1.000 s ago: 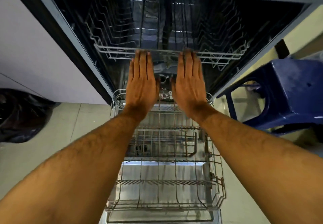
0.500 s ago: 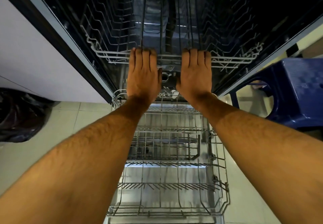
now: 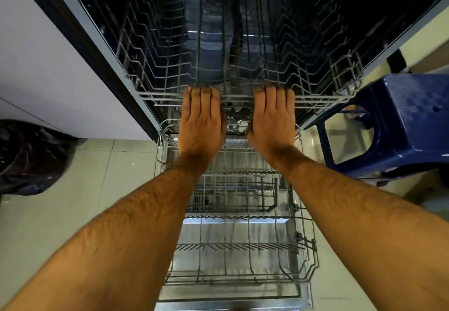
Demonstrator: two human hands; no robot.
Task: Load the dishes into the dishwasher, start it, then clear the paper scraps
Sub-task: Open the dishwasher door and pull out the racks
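- Upper rack (image 3: 243, 97) is best moved evenly, so an equal load on both sides keeps it from jamming in the dishwasher (image 3: 80, 34).
- Left hand (image 3: 201, 121) and right hand (image 3: 272, 121) are laid palm-down on the rack's front edge, fingers pressed together, tips hooked over the wire.
- Lower rack (image 3: 238, 213) is pulled fully out below, no dishes seen.

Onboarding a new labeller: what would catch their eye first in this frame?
Two bare forearms reach up the middle, left hand and right hand side by side, fingertips curled over the front rail of the empty upper rack. Below them the empty lower rack is pulled out; a blue stool stands right.
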